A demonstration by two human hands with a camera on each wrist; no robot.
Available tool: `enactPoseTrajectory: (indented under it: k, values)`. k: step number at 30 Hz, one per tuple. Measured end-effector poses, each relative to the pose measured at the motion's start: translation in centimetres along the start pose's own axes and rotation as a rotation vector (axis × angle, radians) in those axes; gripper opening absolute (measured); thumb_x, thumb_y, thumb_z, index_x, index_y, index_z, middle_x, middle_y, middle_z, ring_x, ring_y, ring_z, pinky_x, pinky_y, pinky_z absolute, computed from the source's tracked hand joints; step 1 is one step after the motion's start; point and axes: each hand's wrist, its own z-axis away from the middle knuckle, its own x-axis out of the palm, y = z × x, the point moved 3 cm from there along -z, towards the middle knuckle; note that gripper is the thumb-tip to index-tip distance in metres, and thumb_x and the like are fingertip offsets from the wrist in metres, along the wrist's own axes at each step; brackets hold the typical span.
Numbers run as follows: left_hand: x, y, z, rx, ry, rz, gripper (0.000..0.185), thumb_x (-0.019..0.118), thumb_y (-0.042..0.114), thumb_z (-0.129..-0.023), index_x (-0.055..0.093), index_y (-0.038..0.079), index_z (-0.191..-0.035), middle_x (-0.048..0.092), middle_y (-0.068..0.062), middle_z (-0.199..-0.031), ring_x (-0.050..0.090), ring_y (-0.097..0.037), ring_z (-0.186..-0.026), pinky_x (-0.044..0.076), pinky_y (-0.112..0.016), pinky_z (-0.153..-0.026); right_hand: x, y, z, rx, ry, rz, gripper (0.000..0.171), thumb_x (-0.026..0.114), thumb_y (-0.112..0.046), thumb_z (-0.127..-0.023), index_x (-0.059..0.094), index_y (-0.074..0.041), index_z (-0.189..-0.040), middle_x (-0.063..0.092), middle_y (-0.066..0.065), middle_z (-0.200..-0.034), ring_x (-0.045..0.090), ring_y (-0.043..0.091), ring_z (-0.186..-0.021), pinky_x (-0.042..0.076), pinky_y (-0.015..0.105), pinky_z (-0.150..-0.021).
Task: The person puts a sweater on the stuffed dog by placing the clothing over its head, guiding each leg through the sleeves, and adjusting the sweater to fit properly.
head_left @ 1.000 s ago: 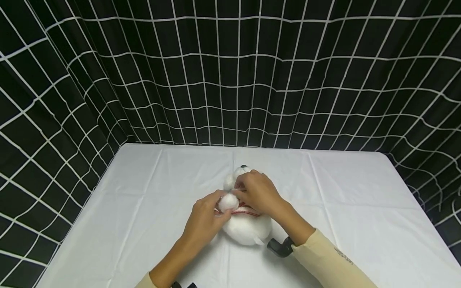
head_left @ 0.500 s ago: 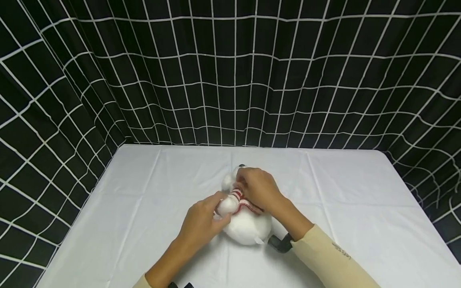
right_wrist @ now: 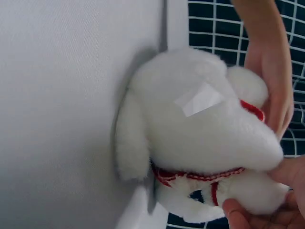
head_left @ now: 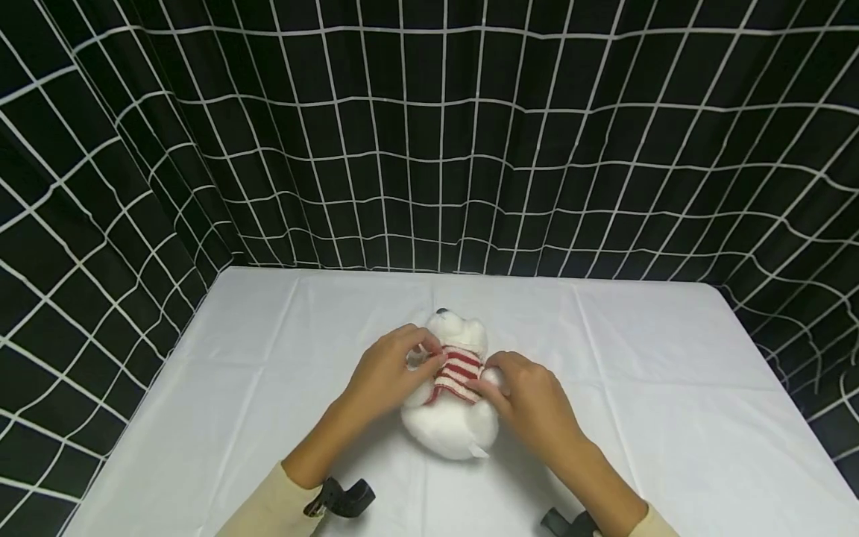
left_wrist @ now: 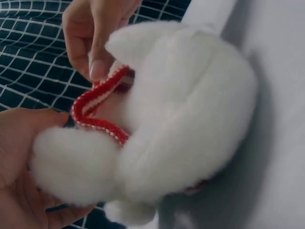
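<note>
A white plush bear point(head_left: 446, 429) lies belly-down on the table, its dark nose point(head_left: 441, 311) pointing to the far side. It wears a red-and-white striped knitted sweater point(head_left: 461, 371). At the bear's left side, my left hand point(head_left: 385, 373) holds it by the arm and sweater edge; the left wrist view shows fingers round a fluffy arm point(left_wrist: 76, 164) beside the red hem point(left_wrist: 97, 95). On the other side my right hand point(head_left: 533, 399) grips the bear's other arm point(right_wrist: 257, 193), with the thumb at the sweater. A white tag point(right_wrist: 200, 99) sticks out at the bear's rear.
A white cloth with crease lines covers the table point(head_left: 268, 321). Black curtain with white netting point(head_left: 436, 149) stands behind it and along both sides. Dark wrist-camera mounts point(head_left: 345, 498) sit at both wrists.
The right hand has left the sweater's left side and moved to the bear's right arm. My left hand has shifted up slightly. The bear has turned a little; its striped back now shows.
</note>
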Motion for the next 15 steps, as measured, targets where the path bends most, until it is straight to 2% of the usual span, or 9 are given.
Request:
enactPoseTrajectory:
  k: [3,7,9,12,15]
  values:
    - [0.9,0.2,-2.1,0.01,-0.083,0.021,0.014,0.074,0.036,-0.093,0.07,0.023,-0.097,0.064,0.006,-0.09,0.06,-0.014,-0.088,0.048,-0.032,-0.076,-0.1,0.2,0.3,0.013,-0.009,-0.088,0.024,0.08,-0.022,-0.088,0.07,-0.004,-0.101,0.071,0.005,-0.096,0.065,0.016,-0.073,0.054,0.036,-0.067]
    - [1.8,0.2,-3.6,-0.008,-0.157,-0.035,0.018,0.077,0.04,-0.089,0.071,0.023,-0.094,0.06,0.007,-0.082,0.056,-0.011,-0.079,0.046,-0.028,-0.068,0.0,0.3,0.7,-0.005,-0.03,-0.142,0.02,0.079,-0.013,-0.088,0.071,-0.003,-0.104,0.072,0.005,-0.099,0.059,0.008,-0.067,0.052,0.027,-0.062]
    - [1.9,0.1,-4.0,-0.009,-0.137,-0.096,0.015,0.077,0.035,-0.088,0.07,0.022,-0.087,0.057,0.008,-0.077,0.053,-0.01,-0.073,0.044,-0.028,-0.062,0.0,0.3,0.8,-0.019,-0.034,-0.159,0.019,0.079,-0.009,-0.087,0.071,-0.004,-0.104,0.072,0.004,-0.1,0.059,0.007,-0.068,0.052,0.024,-0.062]
    - [1.7,-0.2,-4.5,-0.015,-0.045,-0.184,0.016,0.077,0.025,-0.083,0.064,0.021,-0.075,0.051,0.009,-0.069,0.049,-0.01,-0.065,0.04,-0.029,-0.056,-0.2,0.0,0.9,-0.051,-0.024,-0.16,0.019,0.08,-0.002,-0.085,0.072,-0.006,-0.102,0.071,0.002,-0.099,0.061,0.007,-0.071,0.052,0.023,-0.062]
    - [1.6,-0.6,-4.6,-0.027,0.031,-0.193,0.018,0.074,0.022,-0.081,0.059,0.022,-0.071,0.048,0.01,-0.065,0.047,-0.01,-0.06,0.037,-0.03,-0.052,-0.4,-0.1,0.9,-0.072,0.002,-0.162,0.019,0.079,0.0,-0.084,0.072,-0.007,-0.099,0.071,0.002,-0.098,0.062,0.008,-0.072,0.052,0.023,-0.062]
